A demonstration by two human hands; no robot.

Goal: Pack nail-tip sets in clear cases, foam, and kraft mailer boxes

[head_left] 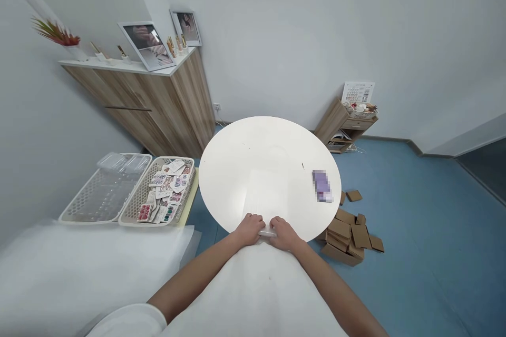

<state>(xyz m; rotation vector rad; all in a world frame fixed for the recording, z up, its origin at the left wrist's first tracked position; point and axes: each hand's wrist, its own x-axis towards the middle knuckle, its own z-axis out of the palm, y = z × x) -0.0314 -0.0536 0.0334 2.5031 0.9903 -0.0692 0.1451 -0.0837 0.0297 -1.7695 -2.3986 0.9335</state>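
At the near edge of the round white table [269,155], both of my hands are close together, low in front of my body. My left hand [250,229] has its fingers curled at one end of a small clear plastic piece [268,233]. Gripping the other end is my right hand [283,234], its fingers bent over it. The piece looks flat and see-through; its exact kind cannot be made out. A blurred purple thing [321,184] lies on the right side of the table.
To the left, one white basket [122,216] holds several packs of press-on nails [168,189]; another basket [65,210] holds clear plastic boxes [106,195]. Cardboard boxes [343,237] lie on the floor at right. A wooden cabinet [185,100] and small shelf unit [332,121] stand by the wall.
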